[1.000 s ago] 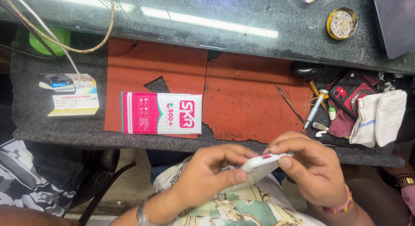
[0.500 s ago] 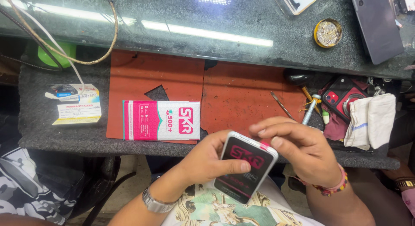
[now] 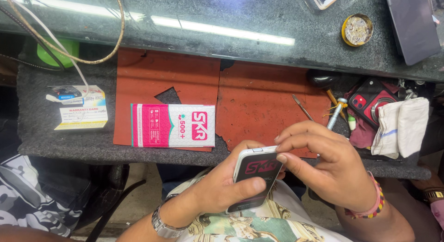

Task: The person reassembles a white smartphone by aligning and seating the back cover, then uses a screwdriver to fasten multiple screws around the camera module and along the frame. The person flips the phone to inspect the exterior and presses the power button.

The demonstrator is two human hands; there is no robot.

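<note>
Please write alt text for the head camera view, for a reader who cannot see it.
A left hand holds a smartphone over the lap while the right hand touches its top edge. Behind them, a pink and white box lies on a red mat on a cluttered workbench.

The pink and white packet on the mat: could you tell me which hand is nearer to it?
Left. The left hand holds the phone just below and right of the packet; the right hand, fingers at the phone's top, is farther right.
</note>
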